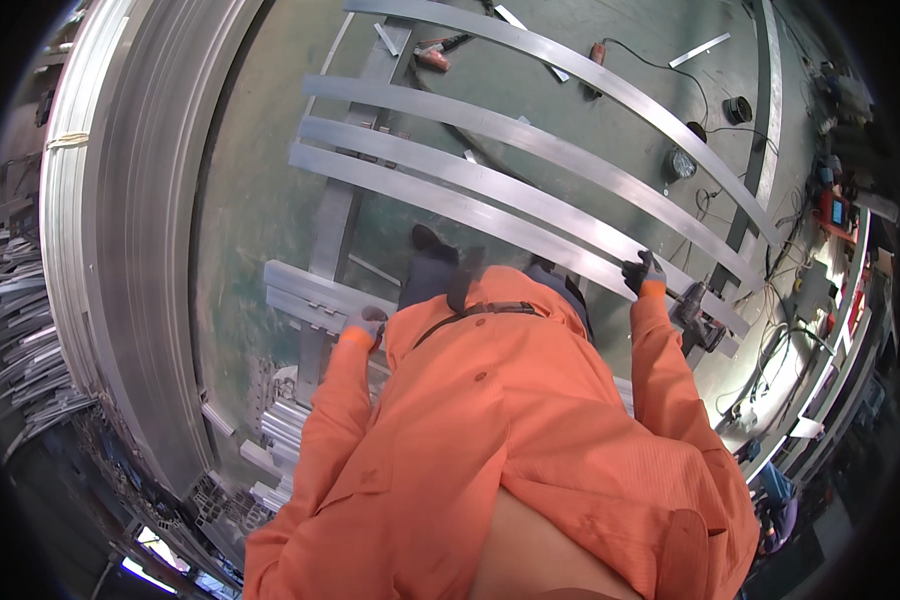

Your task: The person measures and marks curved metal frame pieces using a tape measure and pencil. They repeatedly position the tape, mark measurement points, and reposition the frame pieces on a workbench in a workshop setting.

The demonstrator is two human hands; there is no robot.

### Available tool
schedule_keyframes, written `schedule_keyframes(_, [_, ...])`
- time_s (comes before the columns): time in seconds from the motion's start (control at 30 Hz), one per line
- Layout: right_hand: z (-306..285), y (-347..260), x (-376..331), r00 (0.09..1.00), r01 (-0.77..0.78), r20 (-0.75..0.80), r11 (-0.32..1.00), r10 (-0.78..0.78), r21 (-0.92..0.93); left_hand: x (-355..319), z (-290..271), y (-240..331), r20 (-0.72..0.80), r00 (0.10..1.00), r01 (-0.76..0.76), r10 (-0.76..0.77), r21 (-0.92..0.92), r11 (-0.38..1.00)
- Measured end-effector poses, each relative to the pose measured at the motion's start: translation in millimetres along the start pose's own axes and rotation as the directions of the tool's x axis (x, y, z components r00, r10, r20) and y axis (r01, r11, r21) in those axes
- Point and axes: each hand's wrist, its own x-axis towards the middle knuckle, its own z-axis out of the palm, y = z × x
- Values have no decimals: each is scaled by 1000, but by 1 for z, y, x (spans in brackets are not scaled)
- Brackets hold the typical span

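My right hand (644, 272), in a dark glove with an orange cuff, is over the two nearest long aluminium bars (450, 200). Its fingers look slightly apart, and it seems to touch the bars' upper faces. A cordless drill (698, 316) rests on the bars just right of it. Down beside my left thigh, my left hand (368, 322) wears a grey glove. Its fingers are curled, and whatever may be inside them is hidden. The ends of shorter aluminium profiles (315, 297) with hinge-like fittings lie close to that hand.
Two further long bars (540, 135) arch across the supports beyond. A grey support beam (335, 225) runs under their left ends. Stacked long profiles (150, 200) line the left. Corded power tools (432, 58) and cables lie on the green floor. Short cut profiles (285, 430) are piled lower left.
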Motion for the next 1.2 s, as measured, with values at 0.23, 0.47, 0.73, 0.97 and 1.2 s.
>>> schedule_keyframes(0.23, [177, 22, -158, 815, 323, 471, 939, -339, 117, 99, -120, 54, 110, 857, -508, 503, 25, 861])
schedule_keyframes(0.47, [219, 21, -215, 728, 683, 521, 526, -445, -506, 139, -144, 110, 217, 877, -360, 429, -296, 885])
schedule_keyframes(0.73, [160, 38, -155, 928, 372, 151, 825, -341, -426, 122, -177, 134, 407, 833, -513, 376, 309, 801])
schedule_keyframes(0.97, [134, 70, -85, 961, 264, 19, 890, -277, -371, 112, -190, 190, 349, 882, -461, 317, 495, 737])
schedule_keyframes(1.2, [103, 63, -61, 982, 184, 10, 945, -188, -269, 102, -169, 250, 313, 883, -467, 349, 523, 713])
